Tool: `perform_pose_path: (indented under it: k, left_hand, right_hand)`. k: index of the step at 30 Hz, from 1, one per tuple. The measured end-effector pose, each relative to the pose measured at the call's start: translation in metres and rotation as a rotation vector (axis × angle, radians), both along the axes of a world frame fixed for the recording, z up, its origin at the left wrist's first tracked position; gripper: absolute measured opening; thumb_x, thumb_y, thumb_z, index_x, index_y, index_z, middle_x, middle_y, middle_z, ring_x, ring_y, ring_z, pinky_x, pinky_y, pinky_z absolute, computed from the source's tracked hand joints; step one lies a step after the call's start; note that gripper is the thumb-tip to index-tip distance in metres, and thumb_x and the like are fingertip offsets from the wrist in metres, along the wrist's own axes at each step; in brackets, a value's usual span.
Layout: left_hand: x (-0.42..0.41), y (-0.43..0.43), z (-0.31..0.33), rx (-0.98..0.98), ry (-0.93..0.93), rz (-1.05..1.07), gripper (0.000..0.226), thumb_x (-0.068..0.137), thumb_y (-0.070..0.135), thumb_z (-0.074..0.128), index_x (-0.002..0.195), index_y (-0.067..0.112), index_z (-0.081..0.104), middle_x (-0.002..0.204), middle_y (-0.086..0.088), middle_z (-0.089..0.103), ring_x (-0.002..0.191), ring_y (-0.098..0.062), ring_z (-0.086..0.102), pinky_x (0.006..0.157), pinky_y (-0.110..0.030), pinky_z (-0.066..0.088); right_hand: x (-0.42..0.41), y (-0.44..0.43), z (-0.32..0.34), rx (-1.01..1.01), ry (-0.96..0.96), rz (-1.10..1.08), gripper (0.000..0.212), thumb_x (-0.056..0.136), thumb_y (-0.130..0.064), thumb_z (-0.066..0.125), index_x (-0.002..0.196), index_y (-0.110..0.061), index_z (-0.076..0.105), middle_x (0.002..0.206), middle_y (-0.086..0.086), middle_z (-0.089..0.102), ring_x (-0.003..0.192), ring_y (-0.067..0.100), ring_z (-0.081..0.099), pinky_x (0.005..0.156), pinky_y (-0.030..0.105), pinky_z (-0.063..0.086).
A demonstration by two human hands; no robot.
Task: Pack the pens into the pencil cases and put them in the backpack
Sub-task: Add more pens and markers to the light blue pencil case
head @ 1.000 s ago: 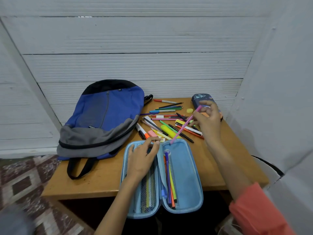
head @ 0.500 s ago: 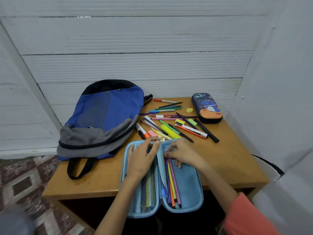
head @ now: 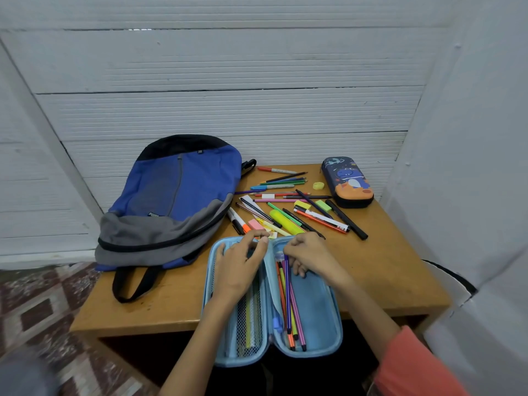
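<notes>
Light-blue zip pencil case lies open flat at bottom centre, on the near edge of the brown wooden table, with its lower end overhanging.

Left hand lies palm-down on the case's left half and covers the top of the mesh pocket. Its fingers are bent, thumb and forefinger close together at the far rim by the centre flap. We can't tell if they pinch anything.

Right hand sits over the right half, fingers curled down onto the upper ends of the thin felt-tip pens lying there. Grip or mere touch, we can't tell: the fingertips are hidden.

Behind the mesh we see pale sticks, not identifiable.

Loose pens and highlighters are scattered mid-frame, just above the case. Dark-blue closed pencil case with a cartoon print sits at the table's far right corner.

Blue, grey and black fabric backpack lies flat left of centre, hanging over the table's left edge. We can't make out its zip state.

Both forearms are cut off at the bottom edge, with a coral sleeve at lower right.
</notes>
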State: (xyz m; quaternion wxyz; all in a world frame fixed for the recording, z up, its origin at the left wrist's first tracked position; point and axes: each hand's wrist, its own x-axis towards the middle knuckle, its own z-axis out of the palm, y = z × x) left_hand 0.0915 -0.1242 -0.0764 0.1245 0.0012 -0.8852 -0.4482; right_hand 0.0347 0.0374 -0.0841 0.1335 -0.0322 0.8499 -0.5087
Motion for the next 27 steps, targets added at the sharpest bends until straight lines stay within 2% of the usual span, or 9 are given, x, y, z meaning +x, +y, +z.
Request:
perform_pose_path:
  k: [4, 6, 8, 11, 14, 18, 21, 24, 27]
  left_hand:
    - [0.001, -0.001, -0.001, 0.014, -0.002, -0.01, 0.016, 0.098, 0.05, 0.042, 0.104, 0.047, 0.056, 0.056, 0.029, 0.055, 0.06, 0.008, 0.051, 0.099, -0.066, 0.036]
    - [0.0, 0.0, -0.001, 0.007, -0.002, -0.002, 0.015, 0.099, 0.049, 0.043, 0.104, 0.046, 0.056, 0.055, 0.029, 0.054, 0.062, 0.009, 0.051, 0.104, -0.062, 0.033]
    - [0.0, 0.0, -0.001, -0.017, 0.006, 0.008, 0.012, 0.1, 0.044, 0.043, 0.103, 0.046, 0.055, 0.053, 0.029, 0.053, 0.063, 0.01, 0.051, 0.108, -0.054, 0.027]
    - [0.001, 0.0, -0.001, -0.025, 0.005, 0.006, 0.013, 0.1, 0.044, 0.043, 0.104, 0.044, 0.056, 0.054, 0.03, 0.053, 0.064, 0.011, 0.051, 0.108, -0.054, 0.027]
    - [0.0, 0.0, -0.002, -0.005, -0.004, -0.008, 0.025, 0.094, 0.055, 0.037, 0.105, 0.044, 0.056, 0.057, 0.032, 0.055, 0.063, 0.011, 0.051, 0.104, -0.059, 0.032]
    - [0.0, 0.001, -0.002, -0.023, -0.008, -0.003, 0.017, 0.098, 0.054, 0.036, 0.105, 0.048, 0.051, 0.065, 0.02, 0.059, 0.074, 0.007, 0.055, 0.113, -0.051, 0.021]
    - [0.001, 0.001, -0.003, -0.028, -0.014, -0.016, 0.026, 0.09, 0.06, 0.029, 0.106, 0.052, 0.048, 0.069, 0.018, 0.062, 0.079, 0.006, 0.057, 0.114, -0.048, 0.018]
    - [0.0, 0.0, -0.003, -0.033, -0.013, -0.013, 0.025, 0.09, 0.061, 0.028, 0.104, 0.053, 0.047, 0.073, 0.02, 0.063, 0.08, 0.006, 0.057, 0.114, -0.049, 0.019]
    - [-0.001, 0.0, -0.003, -0.035, -0.007, -0.005, 0.02, 0.093, 0.058, 0.032, 0.102, 0.052, 0.049, 0.068, 0.022, 0.06, 0.076, 0.007, 0.056, 0.112, -0.051, 0.022]
  right_hand:
    - [0.001, 0.003, 0.001, -0.08, -0.033, -0.027, 0.011, 0.088, -0.014, 0.062, 0.086, -0.003, 0.064, 0.061, 0.01, 0.064, 0.048, 0.02, 0.056, 0.042, 0.025, 0.042]
    - [0.0, 0.005, 0.001, -0.089, -0.033, -0.031, 0.009, 0.086, -0.013, 0.064, 0.086, -0.004, 0.064, 0.06, 0.008, 0.063, 0.049, 0.019, 0.055, 0.041, 0.024, 0.04]
    - [0.0, 0.006, -0.001, -0.05, -0.01, -0.026, 0.008, 0.084, -0.014, 0.066, 0.084, -0.007, 0.064, 0.058, 0.007, 0.061, 0.047, 0.018, 0.053, 0.041, 0.025, 0.038]
    - [0.001, 0.005, -0.008, 0.07, 0.04, 0.017, 0.015, 0.082, -0.023, 0.073, 0.081, -0.012, 0.062, 0.055, 0.007, 0.062, 0.041, 0.015, 0.053, 0.039, 0.025, 0.037]
    - [0.003, 0.005, -0.011, 0.132, 0.065, 0.042, 0.016, 0.083, -0.024, 0.073, 0.085, -0.015, 0.061, 0.056, 0.007, 0.065, 0.043, 0.015, 0.057, 0.042, 0.025, 0.042]
    - [0.005, 0.006, -0.007, 0.101, 0.046, 0.079, 0.019, 0.085, -0.027, 0.071, 0.091, -0.013, 0.059, 0.06, 0.011, 0.068, 0.048, 0.022, 0.063, 0.047, 0.028, 0.049]
    - [0.005, 0.006, -0.004, 0.105, 0.01, 0.114, 0.014, 0.089, -0.021, 0.067, 0.095, -0.013, 0.057, 0.064, 0.014, 0.067, 0.05, 0.026, 0.064, 0.046, 0.029, 0.049]
    - [0.005, 0.007, -0.005, 0.093, -0.022, 0.123, 0.006, 0.091, -0.014, 0.062, 0.096, -0.012, 0.058, 0.066, 0.013, 0.066, 0.053, 0.027, 0.066, 0.045, 0.028, 0.05]
    - [0.005, 0.008, -0.004, 0.069, -0.058, 0.132, 0.004, 0.092, -0.01, 0.059, 0.096, -0.009, 0.058, 0.068, 0.015, 0.066, 0.052, 0.028, 0.067, 0.046, 0.03, 0.053]
